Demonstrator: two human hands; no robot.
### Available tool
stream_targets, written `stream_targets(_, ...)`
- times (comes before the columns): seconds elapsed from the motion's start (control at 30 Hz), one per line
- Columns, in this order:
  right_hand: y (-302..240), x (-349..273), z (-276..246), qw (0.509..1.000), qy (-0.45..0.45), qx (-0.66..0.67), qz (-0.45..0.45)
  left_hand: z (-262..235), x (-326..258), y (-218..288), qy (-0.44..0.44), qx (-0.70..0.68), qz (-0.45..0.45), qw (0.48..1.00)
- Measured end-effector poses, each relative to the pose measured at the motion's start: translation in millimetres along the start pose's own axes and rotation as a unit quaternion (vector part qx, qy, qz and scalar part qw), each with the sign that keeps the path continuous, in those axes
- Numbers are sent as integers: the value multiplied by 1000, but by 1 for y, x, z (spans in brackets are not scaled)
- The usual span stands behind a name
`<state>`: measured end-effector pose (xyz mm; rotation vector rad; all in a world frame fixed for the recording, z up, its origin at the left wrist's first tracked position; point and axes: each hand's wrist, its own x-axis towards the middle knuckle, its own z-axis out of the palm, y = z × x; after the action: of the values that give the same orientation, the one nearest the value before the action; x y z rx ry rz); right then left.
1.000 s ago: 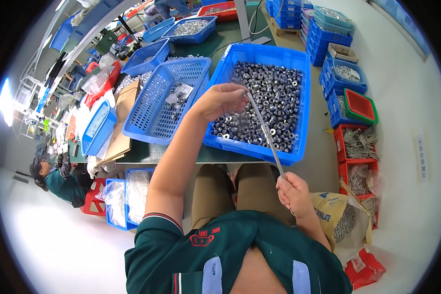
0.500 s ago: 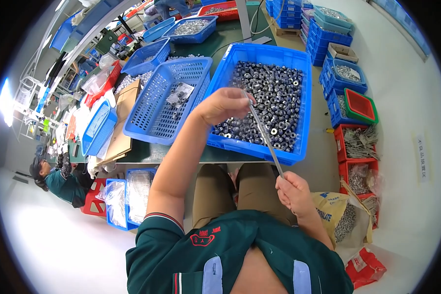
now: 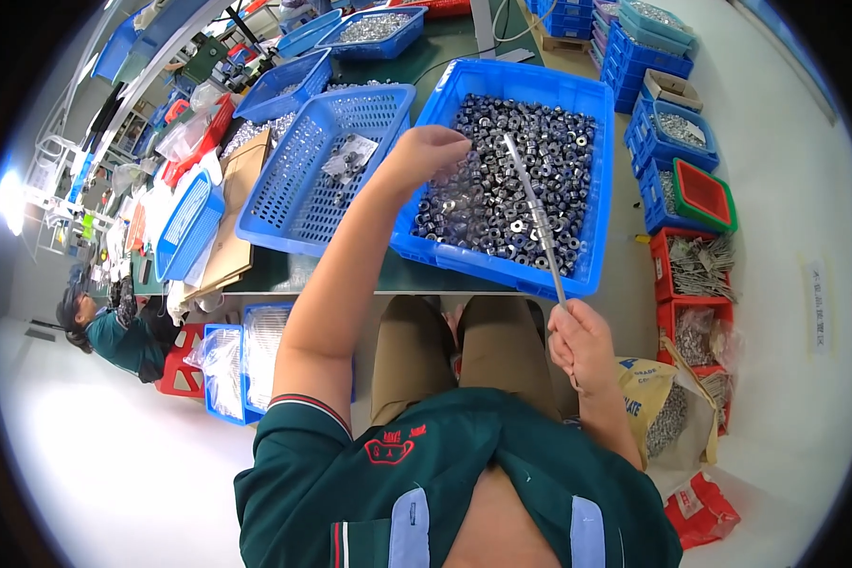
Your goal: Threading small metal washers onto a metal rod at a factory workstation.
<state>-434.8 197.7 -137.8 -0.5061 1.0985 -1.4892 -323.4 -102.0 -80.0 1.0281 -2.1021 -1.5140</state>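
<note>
My right hand (image 3: 580,346) is closed round the lower end of a thin metal rod (image 3: 547,248). The rod tilts up and to the left over a large blue bin (image 3: 592,204), with several small rings or nuts threaded along its middle. Dark and silvery metal nuts (image 3: 530,156) lie loose in the bin in a deep layer. My left hand (image 3: 433,154) hovers over the bin's left side, apart from the rod tip. Its fingers are bent and close together; whatever they hold, if anything, is hidden.
Left of the bin stands a blue perforated basket (image 3: 298,194) with a small bag inside. Cardboard (image 3: 232,222) lies beyond it. Stacked blue crates (image 3: 667,142) and red bins (image 3: 696,327) line the right side. A co-worker (image 3: 114,331) sits at far left.
My left hand has left the rod's upper end and moved up and left. The rod's tip now stands free, and my right hand has risen slightly with it. The view has shifted a little.
</note>
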Motion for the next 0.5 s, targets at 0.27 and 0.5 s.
stream_targets(0.27, 6, -8, -6, 1000, 14, -10, 13, 37, 17, -34, -95, 460, 112, 876)
stream_targets(0.5, 8, -10, -5, 1000, 6, -16, 18, 46, 21, -37, -88, 501, 108, 854)
